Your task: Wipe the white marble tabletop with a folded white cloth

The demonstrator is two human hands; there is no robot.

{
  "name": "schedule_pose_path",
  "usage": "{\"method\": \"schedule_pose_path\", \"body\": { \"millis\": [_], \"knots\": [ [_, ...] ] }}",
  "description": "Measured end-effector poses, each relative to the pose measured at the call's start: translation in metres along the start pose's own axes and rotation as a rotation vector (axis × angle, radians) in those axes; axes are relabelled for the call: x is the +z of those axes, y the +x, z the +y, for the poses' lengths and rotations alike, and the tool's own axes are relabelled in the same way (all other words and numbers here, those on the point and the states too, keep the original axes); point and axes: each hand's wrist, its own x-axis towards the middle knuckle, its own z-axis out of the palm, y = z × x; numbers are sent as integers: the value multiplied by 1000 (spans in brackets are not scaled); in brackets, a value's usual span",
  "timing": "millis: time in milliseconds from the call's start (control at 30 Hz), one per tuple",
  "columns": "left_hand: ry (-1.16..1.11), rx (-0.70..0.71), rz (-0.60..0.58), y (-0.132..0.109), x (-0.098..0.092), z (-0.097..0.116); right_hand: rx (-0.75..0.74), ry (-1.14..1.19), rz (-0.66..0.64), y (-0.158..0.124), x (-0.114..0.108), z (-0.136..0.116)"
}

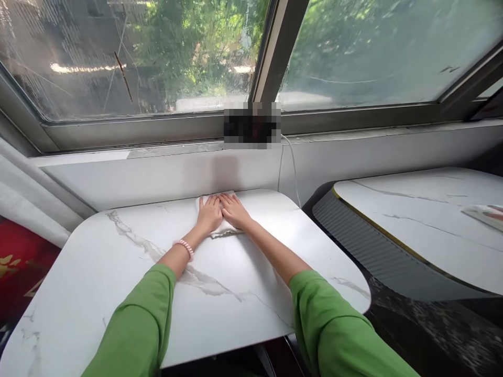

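A folded white cloth lies flat near the far edge of the white marbled table. Side by side on top of it rest my two hands. My left hand has its fingers stretched out over the cloth, and a pink-and-white bead bracelet circles that wrist. With its fingers also extended, my right hand presses against the cloth and touches the left at the fingertips. Parts of the cloth are hidden beneath both palms.
Beyond the table's far edge rises a white wall under a metal-framed window. A thin white cable hangs down there. To the right stands a second marbled table. White curtain cloth and something red are at the left.
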Motion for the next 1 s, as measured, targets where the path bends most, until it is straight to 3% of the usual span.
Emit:
{"method": "schedule_pose_path", "body": {
  "millis": [233,533,733,1000],
  "knots": [
    [-5,11,43,22,8,-8,3,-13,43,18,5,13],
    [13,-1,-9,1,2,-1,-11,-12,4,-2,-2,2],
    [29,45,-53,-45,-1,34,-37,-51,2,-65,-7,-3],
    [4,139,-103,-123,-8,123,-112,-32,60,-189,-22,11]
  ]
}}
